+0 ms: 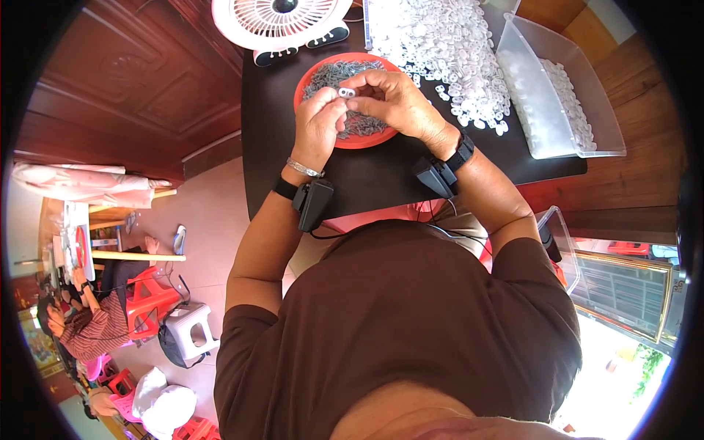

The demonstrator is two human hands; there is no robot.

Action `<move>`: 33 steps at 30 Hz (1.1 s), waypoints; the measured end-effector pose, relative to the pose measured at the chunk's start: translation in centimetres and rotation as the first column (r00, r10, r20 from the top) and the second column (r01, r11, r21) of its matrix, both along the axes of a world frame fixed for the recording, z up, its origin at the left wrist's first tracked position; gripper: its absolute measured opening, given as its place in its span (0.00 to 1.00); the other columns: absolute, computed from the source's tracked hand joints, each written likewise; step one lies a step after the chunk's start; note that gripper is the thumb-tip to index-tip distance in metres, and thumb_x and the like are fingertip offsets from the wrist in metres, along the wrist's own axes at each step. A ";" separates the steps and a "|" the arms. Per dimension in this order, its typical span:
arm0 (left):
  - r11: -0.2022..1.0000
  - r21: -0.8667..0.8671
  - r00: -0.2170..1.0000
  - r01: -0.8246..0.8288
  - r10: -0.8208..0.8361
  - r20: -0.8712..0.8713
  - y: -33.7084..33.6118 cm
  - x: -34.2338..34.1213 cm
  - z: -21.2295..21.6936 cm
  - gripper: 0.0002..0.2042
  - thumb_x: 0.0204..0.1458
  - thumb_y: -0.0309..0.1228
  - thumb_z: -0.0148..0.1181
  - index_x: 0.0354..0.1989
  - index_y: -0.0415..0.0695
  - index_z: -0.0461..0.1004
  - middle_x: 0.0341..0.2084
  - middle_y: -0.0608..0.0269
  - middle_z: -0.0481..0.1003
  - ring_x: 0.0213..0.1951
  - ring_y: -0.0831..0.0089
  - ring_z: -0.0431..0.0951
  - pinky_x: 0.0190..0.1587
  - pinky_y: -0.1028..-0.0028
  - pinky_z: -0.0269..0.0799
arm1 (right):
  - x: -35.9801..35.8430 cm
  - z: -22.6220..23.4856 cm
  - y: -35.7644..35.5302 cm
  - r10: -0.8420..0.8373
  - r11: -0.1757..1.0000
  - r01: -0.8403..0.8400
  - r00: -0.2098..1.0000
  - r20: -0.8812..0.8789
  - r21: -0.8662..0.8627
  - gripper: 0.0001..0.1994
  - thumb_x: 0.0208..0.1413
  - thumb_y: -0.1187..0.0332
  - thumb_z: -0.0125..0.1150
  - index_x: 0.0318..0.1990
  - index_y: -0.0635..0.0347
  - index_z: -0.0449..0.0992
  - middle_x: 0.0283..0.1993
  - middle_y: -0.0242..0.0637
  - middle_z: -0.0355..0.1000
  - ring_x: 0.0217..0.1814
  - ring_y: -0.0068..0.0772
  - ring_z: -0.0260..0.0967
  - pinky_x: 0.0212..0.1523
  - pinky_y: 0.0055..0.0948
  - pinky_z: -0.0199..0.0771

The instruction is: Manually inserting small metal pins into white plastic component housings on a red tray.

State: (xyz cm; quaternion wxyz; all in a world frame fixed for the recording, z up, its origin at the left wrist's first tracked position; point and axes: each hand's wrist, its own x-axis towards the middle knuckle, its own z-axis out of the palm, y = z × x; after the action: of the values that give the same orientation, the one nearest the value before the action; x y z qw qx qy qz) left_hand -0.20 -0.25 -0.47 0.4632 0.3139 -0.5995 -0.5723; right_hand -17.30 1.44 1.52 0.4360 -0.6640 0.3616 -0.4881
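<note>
Black and smooth, the tabletop (271, 110) is carrying everything within reach. White plastic pieces (440, 44) are lying in a broad heap at its far side, next to a clear bin (539, 117) that is holding more. Left of the heap, a white fan (315, 37) is standing. Near it, a red bowl (299, 95) is containing grey parts (363, 130). Above the bowl, the left hand (319, 125) and right hand (396, 103) are pinching one small two-holed piece (347, 93), fingertips nearly together.
</note>
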 end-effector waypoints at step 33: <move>1.000 0.016 1.000 0.011 -0.011 -0.003 0.8 0.0 0.8 0.13 0.55 0.32 0.49 0.24 0.37 0.71 0.15 0.65 0.70 0.17 0.82 0.67 0.21 0.82 0.62 | 1.1 0.6 1.4 -0.366 0.819 0.093 0.844 -0.391 -0.566 0.08 0.48 0.72 0.63 0.36 0.61 0.74 0.26 0.39 0.74 0.27 0.37 0.75 0.28 0.27 0.73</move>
State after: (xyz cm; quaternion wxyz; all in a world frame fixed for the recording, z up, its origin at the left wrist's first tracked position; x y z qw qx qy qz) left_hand -0.18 0.58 0.31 0.4581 0.3137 -0.5959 -0.5802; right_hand -16.16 2.85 2.12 0.0686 -0.8072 0.3908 -0.4370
